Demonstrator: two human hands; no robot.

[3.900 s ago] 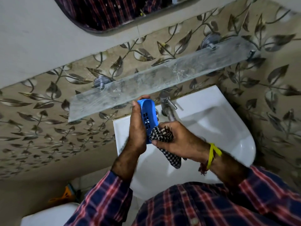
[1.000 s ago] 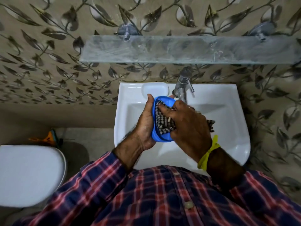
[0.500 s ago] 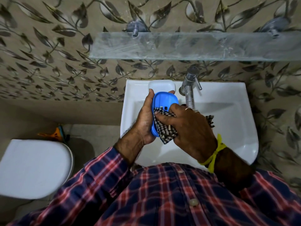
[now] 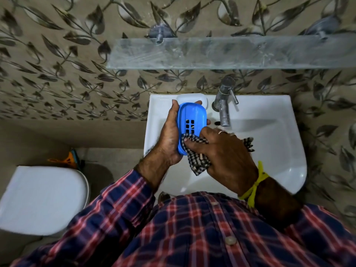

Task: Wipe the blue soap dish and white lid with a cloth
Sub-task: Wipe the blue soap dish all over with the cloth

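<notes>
My left hand [image 4: 168,137] grips the blue soap dish [image 4: 190,117] over the sink, its slotted inside facing up. A black-and-white checked cloth [image 4: 197,158] is bunched in my right hand [image 4: 225,155], which presses it against the dish's near end. Part of the cloth hangs below the dish, and another corner shows past my knuckles on the right. The white lid [image 4: 185,97] lies on the sink's back ledge, just behind the dish and partly hidden by it.
A white basin [image 4: 279,147] is fixed to the leaf-patterned wall, with a metal tap [image 4: 224,102] right of the dish. A frosted glass shelf [image 4: 221,53] runs above. A white toilet lid [image 4: 40,197] sits at lower left, an orange item [image 4: 65,159] behind it.
The cloth has slid from the middle of the dish down to its near end, uncovering the drain slots. The view has shifted slightly.
</notes>
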